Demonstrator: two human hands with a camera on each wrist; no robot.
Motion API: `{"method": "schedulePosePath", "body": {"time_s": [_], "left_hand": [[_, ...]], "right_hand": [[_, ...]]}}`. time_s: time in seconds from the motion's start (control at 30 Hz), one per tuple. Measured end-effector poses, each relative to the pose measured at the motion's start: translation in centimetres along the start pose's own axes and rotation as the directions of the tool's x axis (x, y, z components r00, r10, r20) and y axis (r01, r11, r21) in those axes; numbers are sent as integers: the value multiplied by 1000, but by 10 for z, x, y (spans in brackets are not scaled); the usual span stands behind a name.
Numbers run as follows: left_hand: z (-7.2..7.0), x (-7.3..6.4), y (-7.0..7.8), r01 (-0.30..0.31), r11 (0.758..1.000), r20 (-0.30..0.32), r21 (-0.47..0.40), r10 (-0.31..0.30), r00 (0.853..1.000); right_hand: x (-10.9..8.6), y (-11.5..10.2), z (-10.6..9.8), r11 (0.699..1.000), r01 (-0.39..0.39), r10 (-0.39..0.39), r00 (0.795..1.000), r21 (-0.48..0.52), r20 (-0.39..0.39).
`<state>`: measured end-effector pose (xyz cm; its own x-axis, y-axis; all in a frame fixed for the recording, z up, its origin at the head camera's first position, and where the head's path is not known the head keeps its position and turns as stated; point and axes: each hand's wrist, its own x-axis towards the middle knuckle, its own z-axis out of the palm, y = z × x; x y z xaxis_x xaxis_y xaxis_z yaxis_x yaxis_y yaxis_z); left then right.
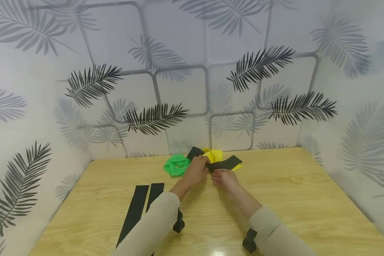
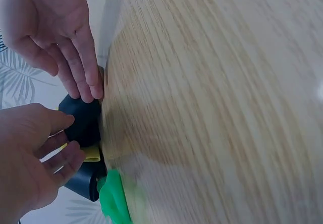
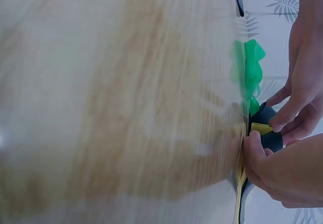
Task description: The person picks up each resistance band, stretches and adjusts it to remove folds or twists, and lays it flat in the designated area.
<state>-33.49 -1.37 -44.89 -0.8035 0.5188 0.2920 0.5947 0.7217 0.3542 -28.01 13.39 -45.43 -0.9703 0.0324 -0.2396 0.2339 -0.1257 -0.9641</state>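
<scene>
Toward the back of the table, both hands work at a flat black elastic band (image 1: 225,164) that extends to the right. My left hand (image 1: 196,170) pinches this band near its left part, thumb and curled fingers at its edge in the left wrist view (image 2: 83,125). My right hand (image 1: 225,177) touches the front of the same band with fairly straight fingers, its thumb held apart. A yellow band (image 1: 215,155) lies bunched behind the hands, its folded end showing beside the black one. Left of it are a curved black band (image 1: 194,153) and a crumpled green band (image 1: 176,165).
Two long black strips (image 1: 133,209) lie on the left of the wooden table (image 1: 291,199), partly covered by the left sleeve. A wall (image 1: 185,92) with leaf patterns rises right behind the table's back edge.
</scene>
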Motion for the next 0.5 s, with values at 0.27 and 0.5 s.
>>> {"method": "schedulePosePath", "body": {"time_s": [0.27, 0.5], "left_hand": [[7, 8, 5, 9, 1000, -74, -1, -9, 997], [-4, 23, 16, -22, 988, -184, -152, -7, 983]], "right_hand": [[-4, 2, -4, 1000, 23, -23, 1000, 2, -5], [-7, 1, -15, 995, 94, -94, 995, 13, -17]]}}
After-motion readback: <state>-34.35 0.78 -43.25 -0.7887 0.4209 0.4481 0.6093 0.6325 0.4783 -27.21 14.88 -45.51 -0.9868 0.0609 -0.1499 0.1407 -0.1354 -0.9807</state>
